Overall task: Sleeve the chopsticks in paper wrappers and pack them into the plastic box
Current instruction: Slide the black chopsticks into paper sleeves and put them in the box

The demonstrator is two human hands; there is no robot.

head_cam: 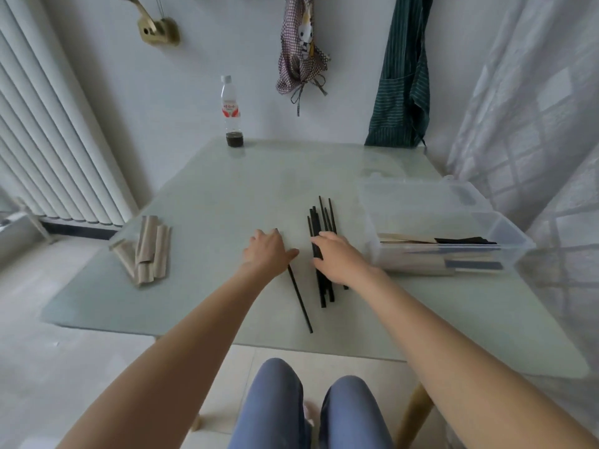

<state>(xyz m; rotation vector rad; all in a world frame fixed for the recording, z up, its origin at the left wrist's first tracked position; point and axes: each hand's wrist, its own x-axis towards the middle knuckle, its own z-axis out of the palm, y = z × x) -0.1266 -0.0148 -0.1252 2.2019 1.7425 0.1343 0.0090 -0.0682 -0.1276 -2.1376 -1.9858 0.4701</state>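
Left hand [270,251] flat on one black chopstick [299,299]; right hand [337,257] spread, fingers straight, over chopstick pile [321,218].

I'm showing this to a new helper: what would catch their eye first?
Both hands, left hand and right hand, rest on black chopsticks at mid-table. Brown paper wrappers lie at the left edge; a clear plastic box with sleeved pairs sits on the right.
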